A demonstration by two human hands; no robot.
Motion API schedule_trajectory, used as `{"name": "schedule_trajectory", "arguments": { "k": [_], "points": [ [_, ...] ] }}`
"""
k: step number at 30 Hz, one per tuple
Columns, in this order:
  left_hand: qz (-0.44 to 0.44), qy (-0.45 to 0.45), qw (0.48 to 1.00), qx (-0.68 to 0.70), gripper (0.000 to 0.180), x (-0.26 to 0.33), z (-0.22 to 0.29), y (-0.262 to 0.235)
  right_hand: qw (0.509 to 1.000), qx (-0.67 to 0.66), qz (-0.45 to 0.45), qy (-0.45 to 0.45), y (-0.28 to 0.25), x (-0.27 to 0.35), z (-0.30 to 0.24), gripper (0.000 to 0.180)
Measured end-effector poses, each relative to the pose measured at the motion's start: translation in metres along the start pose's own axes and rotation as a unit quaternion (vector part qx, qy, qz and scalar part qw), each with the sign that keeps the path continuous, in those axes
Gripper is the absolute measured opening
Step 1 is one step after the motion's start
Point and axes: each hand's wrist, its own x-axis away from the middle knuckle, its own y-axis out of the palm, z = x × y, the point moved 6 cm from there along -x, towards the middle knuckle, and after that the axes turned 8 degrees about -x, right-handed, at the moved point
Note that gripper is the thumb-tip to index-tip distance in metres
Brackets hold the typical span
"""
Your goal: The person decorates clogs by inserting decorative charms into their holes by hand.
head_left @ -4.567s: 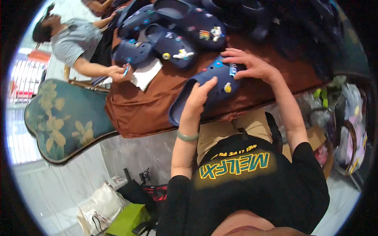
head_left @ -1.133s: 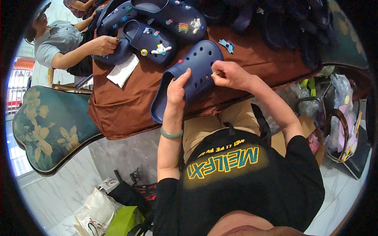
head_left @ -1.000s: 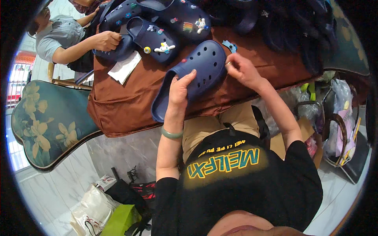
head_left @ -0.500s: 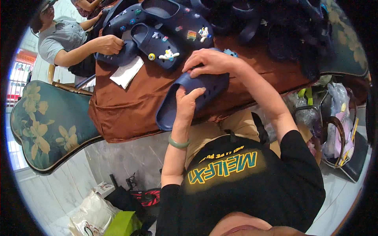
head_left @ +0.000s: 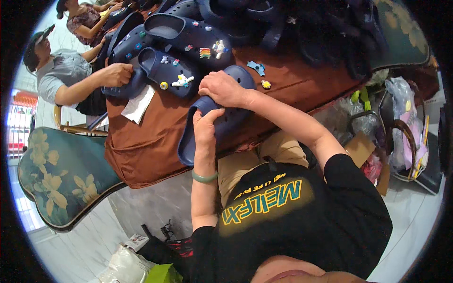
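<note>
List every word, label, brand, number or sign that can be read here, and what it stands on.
Black T-shirt: large teal, yellow-outlined lettering and a smaller yellow line; legible, but not copied out here.
Blue charm on the brown cloth: any lettering too small to read.
White paper: nothing legible.
Held navy clog: no lettering visible.

ahead, charm-decorated navy-blue clogs (head_left: 196,40) are blocking your way; rightward, creased brown cloth (head_left: 302,87) is lying open past a flat blue charm (head_left: 256,68) and a small yellow charm (head_left: 266,85).
</note>
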Motion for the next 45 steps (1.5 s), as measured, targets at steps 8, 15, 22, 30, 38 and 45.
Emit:
{"name": "schedule_trajectory", "arguments": {
  "k": [8,15,22,30,38,45],
  "points": [
    [0.025,-0.053,0.998,-0.003,0.025,-0.003,-0.006,-0.005,0.928,-0.334,0.118,0.113,-0.018,0.018,0.006,0.022],
    [-0.041,-0.082,0.996,0.007,0.025,0.0,-0.005,0.004,0.92,-0.253,0.251,0.164,-0.102,0.088,0.05,0.016],
    [-0.031,-0.072,0.997,0.008,0.023,0.001,-0.001,0.005,0.969,0.119,0.158,0.146,-0.111,0.104,0.085,0.023],
    [-0.063,-0.055,0.995,0.051,0.031,0.007,0.009,0.017,0.966,0.187,0.089,0.154,-0.09,0.084,0.092,0.024],
    [-0.058,-0.058,0.995,0.053,0.03,0.003,0.001,0.01,0.973,0.079,0.132,0.171,-0.107,0.096,0.087,0.015],
    [-0.054,-0.07,0.995,0.051,0.03,0.006,0.004,0.013,0.95,-0.152,0.24,0.132,-0.097,0.111,0.002,0.011]
  ]
}}
